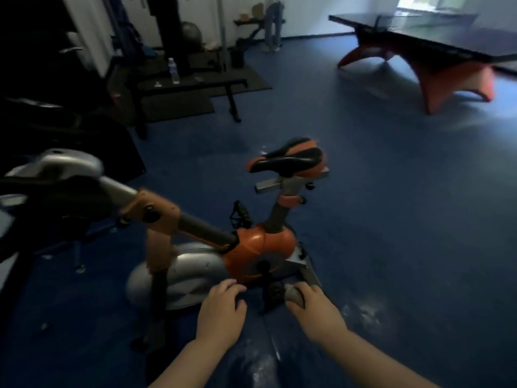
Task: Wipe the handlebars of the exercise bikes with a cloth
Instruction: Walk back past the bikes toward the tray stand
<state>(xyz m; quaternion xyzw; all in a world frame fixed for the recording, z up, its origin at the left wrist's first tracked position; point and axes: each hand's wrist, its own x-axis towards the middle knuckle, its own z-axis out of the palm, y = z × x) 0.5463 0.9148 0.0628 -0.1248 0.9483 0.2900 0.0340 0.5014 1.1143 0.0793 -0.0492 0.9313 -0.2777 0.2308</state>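
Note:
An orange and silver exercise bike stands on the blue floor in front of me, its black and orange saddle at centre. Its dark handlebars lie at the far left, in shadow and blurred. My right hand is low near the bike's base, closed around a small grey cloth. My left hand hovers beside it with fingers curled downward and nothing visible in it. Both hands are far from the handlebars.
A dark table-tennis table with red legs stands at the back right. A black weight bench with a water bottle on it is at the back left, among racks and mats. Blue floor spreads to the right.

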